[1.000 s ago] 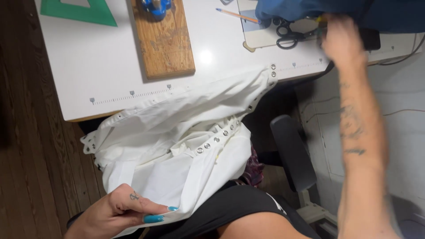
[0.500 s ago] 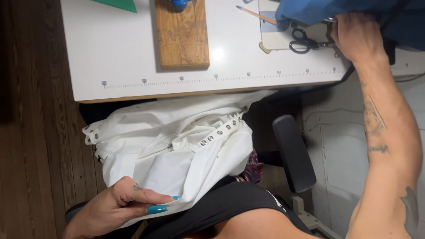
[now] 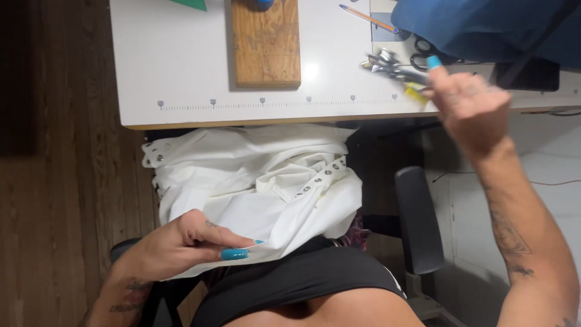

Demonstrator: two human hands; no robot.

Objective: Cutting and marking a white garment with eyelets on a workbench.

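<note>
Hands [image 3: 181, 245] — white garment [image 3: 254, 181], metal tool [image 3: 393, 68]

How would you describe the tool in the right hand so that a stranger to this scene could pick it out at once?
Find the white table, then its right end beneath the blue cloth. There the raised right hand grips a small metal tool. Unlike the black-handled scissors and pencil lying flat nearby, it is held off the table.

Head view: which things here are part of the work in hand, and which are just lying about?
In hand:
- white garment, pinched by the left hand
- small metal tool, blurred, held by the right hand

Lying about:
- wooden block
- pencil
- scissors
- blue cloth
- white table
</note>
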